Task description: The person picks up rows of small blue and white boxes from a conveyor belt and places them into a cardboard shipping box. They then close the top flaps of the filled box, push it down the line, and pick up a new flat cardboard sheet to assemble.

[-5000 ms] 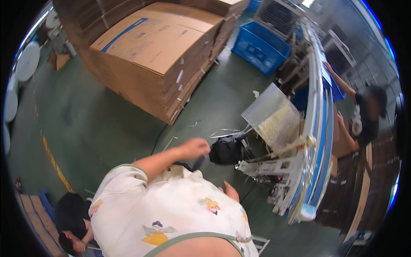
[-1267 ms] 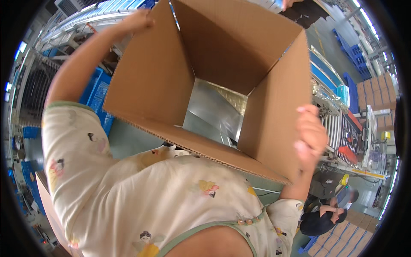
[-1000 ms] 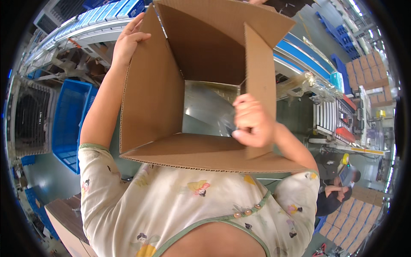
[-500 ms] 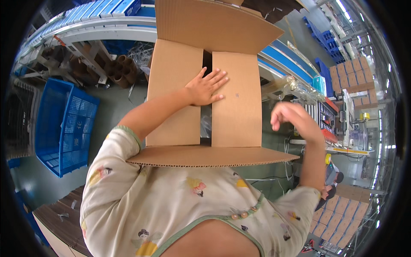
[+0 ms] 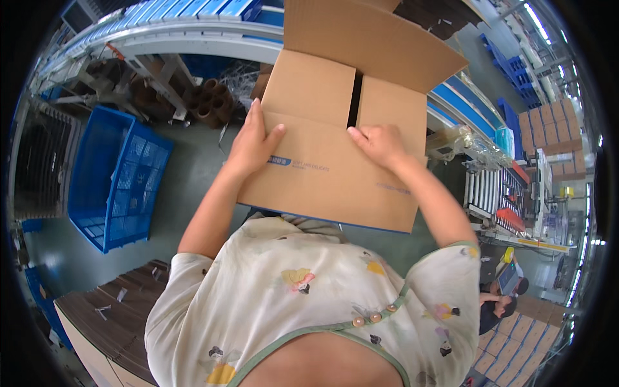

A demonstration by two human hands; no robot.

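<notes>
Head view: the box [image 5: 338,161] sits at the upper centre of the frame, between the two hands and touching both. The left hand [image 5: 253,145] is open, laid along the box's left edge with its thumb on top. The right hand [image 5: 380,145] presses on the near flap [image 5: 335,193]; whether its fingers curl is hard to tell. The box's top faces the camera, near flap down over the side flaps [image 5: 313,90], far flap [image 5: 374,39] raised. Its longer edges run left to right, dipping slightly rightward.
</notes>
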